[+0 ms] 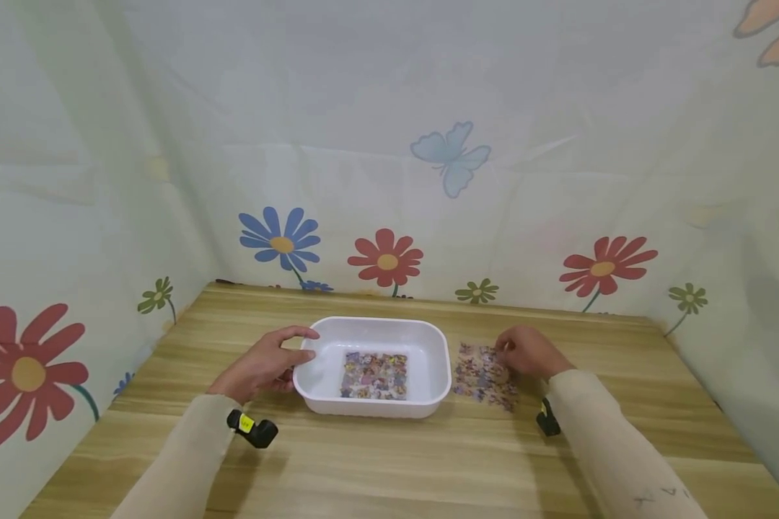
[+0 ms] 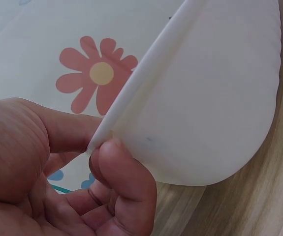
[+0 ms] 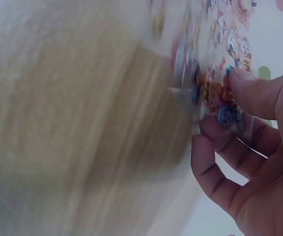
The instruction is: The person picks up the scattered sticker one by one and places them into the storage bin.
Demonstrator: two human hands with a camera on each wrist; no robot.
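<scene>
A white plastic tub (image 1: pixel 371 407) with rounded corners stands on the table. At its left end my left hand (image 1: pixel 264 362) pinches the rim; in the left wrist view, the thumb and fingers of that hand (image 2: pixel 116 172) lie on both sides of the wall. Inside the tub lies a colourful sticker sheet (image 1: pixel 374 375). To the right of the tub my right hand (image 1: pixel 529 352) holds another clear sticker sheet (image 1: pixel 485 376) by its right edge. Small cartoon figures cover this sheet (image 3: pixel 212 96) in the right wrist view, where thumb and fingers pinch it.
The wood-grain table (image 1: pixel 389 468) reaches back to a pale curtain (image 1: pixel 363 166) printed with flowers and a butterfly. Curtain also borders the table on the left and right. A black wrist camera (image 1: pixel 253 428) sits on the left forearm, another (image 1: pixel 548 418) on the right.
</scene>
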